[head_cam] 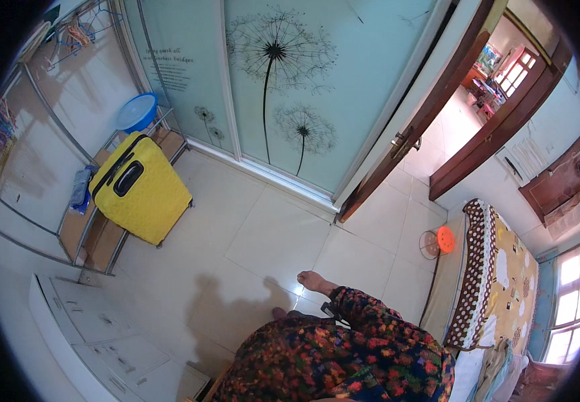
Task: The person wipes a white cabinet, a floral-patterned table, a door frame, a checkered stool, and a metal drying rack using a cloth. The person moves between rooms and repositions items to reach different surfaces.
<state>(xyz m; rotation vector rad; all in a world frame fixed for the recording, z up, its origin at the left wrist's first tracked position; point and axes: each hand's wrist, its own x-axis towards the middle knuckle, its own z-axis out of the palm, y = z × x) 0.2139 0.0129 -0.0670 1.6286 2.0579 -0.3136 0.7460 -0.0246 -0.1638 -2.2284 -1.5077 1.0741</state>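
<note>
My right hand (312, 281) reaches forward over the floor from the sleeve of a dark floral jacket (365, 306). Its fingers look curled in, and no object shows in them. Below it, a small black object (331, 310) sits against the jacket; what it is stays unclear. My left hand is out of view. Ahead to the left, a yellow suitcase (151, 201) with a black handle stands against a low metal-framed rack (81, 246). A blue basin (141, 110) rests behind the suitcase, and a folded grey cloth (81, 186) lies beside it.
Sliding frosted doors (250, 135) with dandelion prints face me. To their right, a brown wooden door (405, 135) stands open. A stool with an orange seat (445, 239) is beside a bed (509, 281). White cabinets (119, 346) line the lower left; hangers (76, 35) hang above.
</note>
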